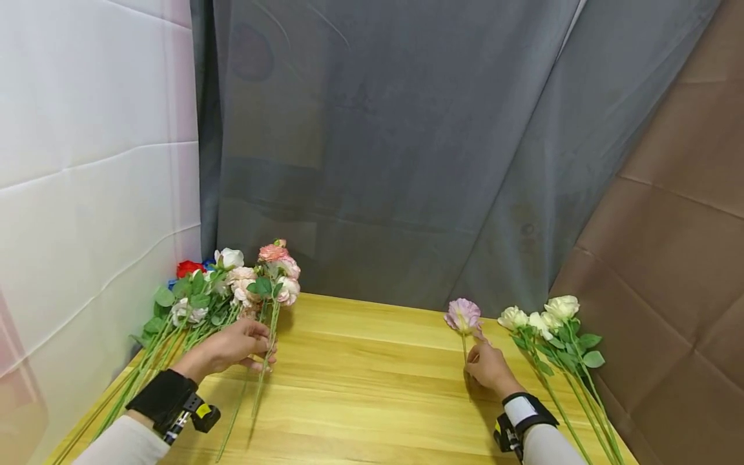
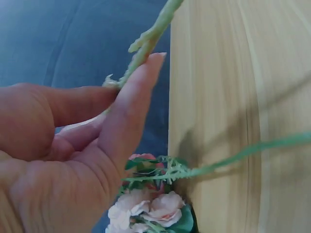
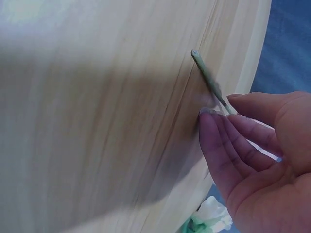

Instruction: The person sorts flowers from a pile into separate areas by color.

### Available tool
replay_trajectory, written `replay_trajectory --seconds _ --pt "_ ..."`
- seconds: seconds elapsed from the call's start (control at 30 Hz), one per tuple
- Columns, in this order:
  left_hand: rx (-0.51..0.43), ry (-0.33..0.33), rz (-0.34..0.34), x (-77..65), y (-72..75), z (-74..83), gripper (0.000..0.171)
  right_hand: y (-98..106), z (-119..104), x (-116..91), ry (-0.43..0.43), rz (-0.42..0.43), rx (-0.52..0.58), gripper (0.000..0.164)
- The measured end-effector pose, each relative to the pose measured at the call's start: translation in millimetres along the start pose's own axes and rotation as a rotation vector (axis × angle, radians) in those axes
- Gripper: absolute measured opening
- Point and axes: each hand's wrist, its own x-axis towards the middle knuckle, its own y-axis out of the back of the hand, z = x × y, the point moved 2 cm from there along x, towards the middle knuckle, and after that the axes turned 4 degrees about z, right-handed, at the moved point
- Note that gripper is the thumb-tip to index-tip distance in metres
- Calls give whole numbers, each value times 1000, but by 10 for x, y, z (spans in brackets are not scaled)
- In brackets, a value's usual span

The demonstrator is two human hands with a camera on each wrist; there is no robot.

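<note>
My left hand (image 1: pixel 238 342) pinches the green stem (image 2: pixel 159 26) of a pink artificial flower spray (image 1: pixel 287 266) between thumb and fingers, its blooms pointing up and away. Beside that hand, a peach flower (image 1: pixel 241 276) has a stem slanting down over the table; the left wrist view shows this second stem (image 2: pixel 243 153) under the hand. On the right, my right hand (image 1: pixel 491 368) pinches a purple flower (image 1: pixel 463 315) low on its short stem. The stem's cut end (image 3: pixel 195 54) pokes out past the fingertips, above the wood. Fingers partly hide both held stems.
Left of the left hand lies a bunch of flowers, among them a red bloom (image 1: pixel 188 268) and a white one (image 1: pixel 230 258). Several white roses (image 1: pixel 561 308) lie by the brown wall (image 1: pixel 668 258). A grey curtain (image 1: pixel 395 161) hangs behind the wooden table (image 1: pixel 372 387).
</note>
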Motion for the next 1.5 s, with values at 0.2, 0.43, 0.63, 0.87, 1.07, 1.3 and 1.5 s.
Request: replay_trajectory --seconds 0.2,0.43,0.63,0.87,1.07,1.3,1.5 --pt "-11 -82 51 63 -71 48 21 -20 -2 -40 -16 -13 12 10" --pt "8 -155 38 115 -167 168 26 16 8 -51 -7 -8 -32 19" --pt "82 -181 68 198 -247 345 25 95 -29 -14 9 42 -38 41" --pt "89 -177 119 215 -319 311 25 142 -88 -14 -18 33 -32 46" --pt "86 -186 150 261 -403 269 27 169 -182 -44 -30 57 -33 49" --pt "113 -173 213 367 -545 252 23 130 -549 -111 42 91 20 39" --pt "161 -210 218 478 -659 272 7 41 -937 -187 87 62 82 37"
